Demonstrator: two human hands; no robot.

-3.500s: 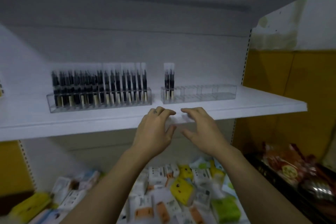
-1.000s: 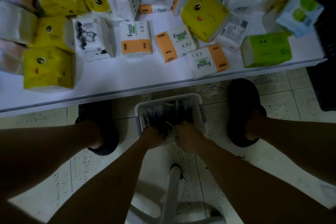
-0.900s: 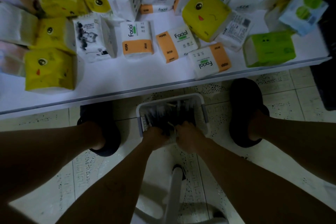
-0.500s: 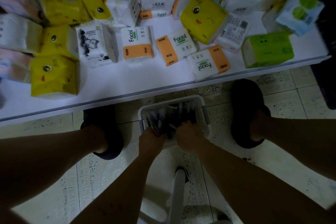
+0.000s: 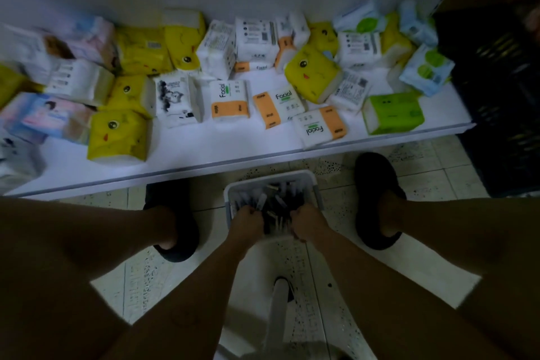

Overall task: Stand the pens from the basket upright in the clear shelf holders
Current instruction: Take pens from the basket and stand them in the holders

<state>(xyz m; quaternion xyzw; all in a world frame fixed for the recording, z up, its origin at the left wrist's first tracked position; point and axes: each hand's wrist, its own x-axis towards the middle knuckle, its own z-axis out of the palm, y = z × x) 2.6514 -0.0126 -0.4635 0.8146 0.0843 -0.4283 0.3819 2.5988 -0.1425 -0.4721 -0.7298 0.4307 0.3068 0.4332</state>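
Both hands reach down into the basket of pens on the floor.
The basket (image 5: 271,177) sits on the tiles with dark shoes (image 5: 374,181) at its 9 and 3 o'clock, pens (image 5: 280,199) heaped inside. The left hand (image 5: 248,222), at the basket's 7 o'clock, curls round a bunch of pens. The right hand (image 5: 309,225), at 5 o'clock, digs curled fingers into the heap, and blur hides whether it holds any. Tissue packs (image 5: 314,73) crowd the white shelf (image 5: 204,152) at 12 o'clock.
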